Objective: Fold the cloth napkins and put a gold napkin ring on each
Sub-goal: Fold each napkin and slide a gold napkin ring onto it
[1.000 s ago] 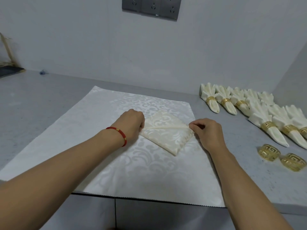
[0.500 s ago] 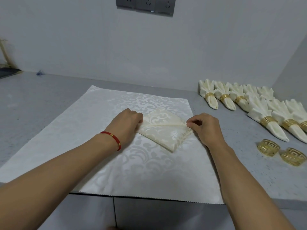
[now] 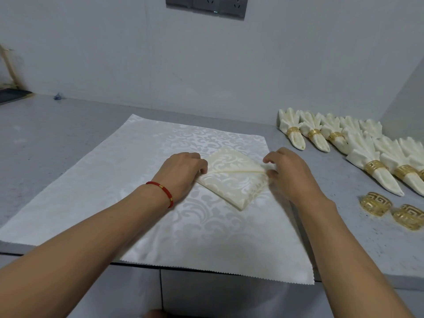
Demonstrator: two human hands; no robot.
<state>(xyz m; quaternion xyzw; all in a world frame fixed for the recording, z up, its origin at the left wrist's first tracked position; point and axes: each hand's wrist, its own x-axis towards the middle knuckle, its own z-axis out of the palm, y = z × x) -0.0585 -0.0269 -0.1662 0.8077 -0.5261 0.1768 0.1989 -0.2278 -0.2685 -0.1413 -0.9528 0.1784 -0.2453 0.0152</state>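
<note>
A cream damask napkin (image 3: 231, 180), folded into a small diamond with a crease across its middle, lies on a large white patterned cloth (image 3: 128, 198). My left hand (image 3: 183, 171) has curled fingers holding the napkin's left corner down. My right hand (image 3: 289, 173) pinches the right corner between thumb and fingers. Two loose gold napkin rings (image 3: 376, 203) (image 3: 409, 216) lie on the counter to the right of my right arm.
Several finished napkins with gold rings (image 3: 296, 131) (image 3: 376, 168) lie in rows at the back right of the grey counter (image 3: 46, 138). The cloth's zigzag edge hangs over the counter's front. A wall socket panel (image 3: 206, 5) is above.
My right hand has spread its fingers a little while still pinching the right corner. The napkin and my left hand stay in place; the view shifted slightly.
</note>
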